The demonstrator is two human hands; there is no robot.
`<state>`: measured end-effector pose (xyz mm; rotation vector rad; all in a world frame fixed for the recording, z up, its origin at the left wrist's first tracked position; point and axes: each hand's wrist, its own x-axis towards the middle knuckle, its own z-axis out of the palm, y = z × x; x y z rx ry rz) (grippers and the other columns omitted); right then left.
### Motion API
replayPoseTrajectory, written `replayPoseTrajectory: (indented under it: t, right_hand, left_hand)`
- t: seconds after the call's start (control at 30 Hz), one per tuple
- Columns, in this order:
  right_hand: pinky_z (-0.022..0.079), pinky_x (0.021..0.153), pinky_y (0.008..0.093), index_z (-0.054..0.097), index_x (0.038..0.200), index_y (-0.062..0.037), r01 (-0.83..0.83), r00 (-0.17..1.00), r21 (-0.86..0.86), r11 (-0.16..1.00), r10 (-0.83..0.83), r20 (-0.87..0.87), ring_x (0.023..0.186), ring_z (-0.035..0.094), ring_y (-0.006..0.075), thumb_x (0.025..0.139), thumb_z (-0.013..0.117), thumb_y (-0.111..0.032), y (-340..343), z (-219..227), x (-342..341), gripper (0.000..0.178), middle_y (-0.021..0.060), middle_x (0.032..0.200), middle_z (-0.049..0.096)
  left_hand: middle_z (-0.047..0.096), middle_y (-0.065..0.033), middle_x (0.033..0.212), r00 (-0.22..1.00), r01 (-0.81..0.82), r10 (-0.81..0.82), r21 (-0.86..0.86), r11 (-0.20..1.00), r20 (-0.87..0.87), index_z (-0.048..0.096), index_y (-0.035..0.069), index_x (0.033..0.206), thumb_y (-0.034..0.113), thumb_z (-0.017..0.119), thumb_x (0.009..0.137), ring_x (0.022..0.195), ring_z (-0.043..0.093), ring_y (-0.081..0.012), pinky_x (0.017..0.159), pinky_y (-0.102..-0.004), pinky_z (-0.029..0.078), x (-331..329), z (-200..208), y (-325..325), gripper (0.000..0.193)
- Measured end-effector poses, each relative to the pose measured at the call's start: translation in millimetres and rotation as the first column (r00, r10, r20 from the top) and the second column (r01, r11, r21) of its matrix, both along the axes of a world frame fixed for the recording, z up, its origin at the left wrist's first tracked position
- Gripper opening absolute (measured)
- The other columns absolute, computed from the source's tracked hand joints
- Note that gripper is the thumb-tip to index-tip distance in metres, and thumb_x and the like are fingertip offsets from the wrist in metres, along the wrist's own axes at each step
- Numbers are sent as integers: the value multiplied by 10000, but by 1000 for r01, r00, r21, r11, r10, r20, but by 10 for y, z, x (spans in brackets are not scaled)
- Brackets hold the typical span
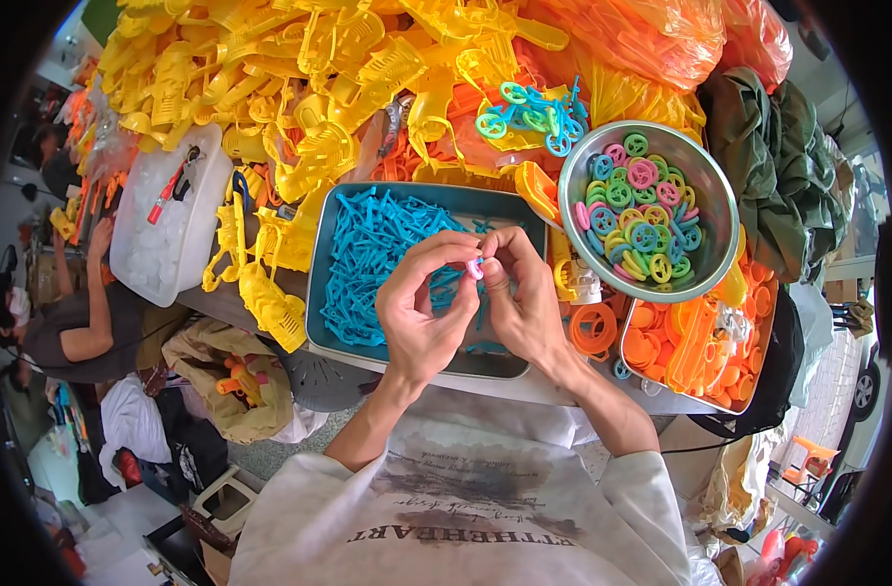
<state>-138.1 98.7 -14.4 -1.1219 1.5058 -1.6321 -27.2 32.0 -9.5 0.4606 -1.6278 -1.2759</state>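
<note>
Over a metal tray (315,327), my two hands meet fingertip to fingertip. My left hand (424,308) pinches a small pink plastic wheel (473,270) between thumb and forefinger. Against that wheel, my right hand (524,308) is closed on a small blue plastic part, mostly hidden by the fingers. Thin blue plastic pieces (363,269) heap up in the tray's left side. To the right stands a steel bowl (651,291) of small spoked wheels (620,194) in pink, green, yellow and blue. Beyond the tray lie several little toy bicycles (553,115) with blue frames.
Yellow plastic toy parts (319,146) pile high along the back. A tray of orange parts (690,342) sits at right, below the bowl. At left is a white tub (133,234) with red-handled pliers (163,203). Another person (84,317) works at far left.
</note>
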Motion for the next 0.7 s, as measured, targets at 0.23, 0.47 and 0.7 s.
replayPoseTrajectory:
  t: [0.23,0.47,0.7]
  right_hand:
    - [443,743,212,474,1024,-38,-117,981,23,993,112,158,861,529,54,994,536,-164,-8,-49,-23,143,11,915,577]
    - [447,767,214,477,1035,-26,-158,933,-44,986,164,320,888,552,70,1001,526,-174,-29,-185,4,160,34,945,602]
    - [485,859,267,495,1059,3,-220,933,3,976,209,292,976,606,132,1002,523,-189,-34,-149,-32,202,72,1005,626]
  left_hand:
    - [613,-150,1094,995,53,-48,-44,998,93,619,-50,1043,-144,615,779,1015,605,-203,879,-304,508,101,57,-57,281]
    - [625,-153,1100,994,83,-83,5,997,74,642,-53,1014,-157,604,781,1009,612,-198,885,-301,512,128,65,-80,259]
    - [645,-102,1072,992,97,-106,120,988,74,665,-26,1004,-160,598,773,961,617,-144,802,-247,510,135,115,-107,276]
